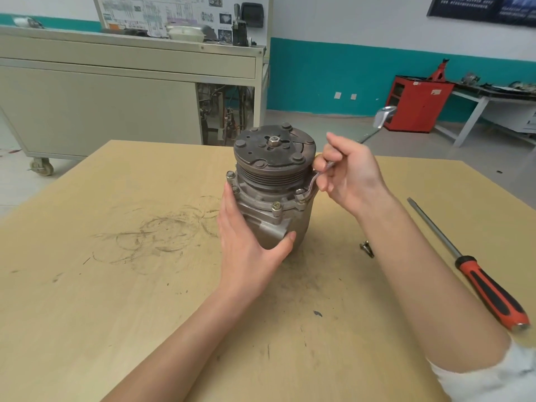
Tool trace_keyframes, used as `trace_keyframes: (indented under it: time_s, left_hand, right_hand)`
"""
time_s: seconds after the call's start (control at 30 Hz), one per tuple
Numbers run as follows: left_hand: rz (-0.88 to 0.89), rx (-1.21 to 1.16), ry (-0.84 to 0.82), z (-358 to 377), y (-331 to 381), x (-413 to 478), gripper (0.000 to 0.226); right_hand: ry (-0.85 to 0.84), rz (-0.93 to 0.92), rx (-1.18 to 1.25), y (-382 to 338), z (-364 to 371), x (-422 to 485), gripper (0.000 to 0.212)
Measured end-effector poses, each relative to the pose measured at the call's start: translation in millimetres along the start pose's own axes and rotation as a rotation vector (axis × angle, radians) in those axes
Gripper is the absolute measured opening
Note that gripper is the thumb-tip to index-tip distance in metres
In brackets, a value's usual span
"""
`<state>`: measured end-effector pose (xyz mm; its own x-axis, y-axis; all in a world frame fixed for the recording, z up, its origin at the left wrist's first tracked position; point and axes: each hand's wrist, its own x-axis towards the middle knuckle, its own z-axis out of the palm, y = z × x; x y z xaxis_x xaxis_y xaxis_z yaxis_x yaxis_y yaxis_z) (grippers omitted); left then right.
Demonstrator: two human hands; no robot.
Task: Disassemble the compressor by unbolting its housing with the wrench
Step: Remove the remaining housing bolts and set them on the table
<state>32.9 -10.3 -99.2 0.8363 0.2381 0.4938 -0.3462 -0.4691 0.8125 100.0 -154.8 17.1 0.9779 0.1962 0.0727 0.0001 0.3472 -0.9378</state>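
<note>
1. The left hand [249,250] and right hand [351,172] are bare, as are both forearms [185,329].
2. A white sleeve [493,378], faintly mottled grey, covers the right arm from the elbow up.
3. Its hem looks loose and uneven.

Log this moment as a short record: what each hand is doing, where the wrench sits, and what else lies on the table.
compressor: upright on the wooden table, pulley end up
left hand: grips the housing's lower side
right hand: holds the wrench handle
wrench: its end sits on a flange bolt at the right
screwdriver: lies on the table, right of the right forearm
loose bolt: on the table, right of the compressor
</note>
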Motion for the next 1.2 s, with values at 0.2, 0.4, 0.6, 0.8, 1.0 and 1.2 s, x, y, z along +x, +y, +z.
trace_keyframes:
  time_s: [0.2, 0.4, 0.6, 0.8, 1.0, 1.2]
  left_hand:
    - [0.001, -0.009, -0.004, 0.6, -1.3, 0.5, 0.117]
    - [-0.005, 0.000, 0.000, 0.3, 0.1, -0.2, 0.116]
    - [-0.004, 0.011, -0.005, 1.0, -1.0, 0.0, 0.116]
    - [0.005, 0.000, -0.006, -0.7, -1.6, -0.1, 0.115]
    - [0.011, 0.000, -0.005, -0.6, -1.9, -1.0, 0.115]
    - [0.008, -0.003, -0.012, -0.7, -1.3, -0.4, 0.115]
  right_hand:
    - [0.062, -0.160, 0.042, 6.7, -2.8, -34.6, 0.063]
    - [0.144, -0.371, 0.153, 41.0, 0.1, -64.2, 0.055]
    - [0.085, -0.281, 0.191, 33.5, -6.8, -35.0, 0.063]
    - [-0.032, 0.048, 0.128, 7.4, -6.2, 1.8, 0.065]
    - [0.039, -0.077, 0.131, 5.4, -8.4, -25.2, 0.062]
    - [0.075, -0.298, 0.128, 34.6, -6.0, -63.6, 0.056]
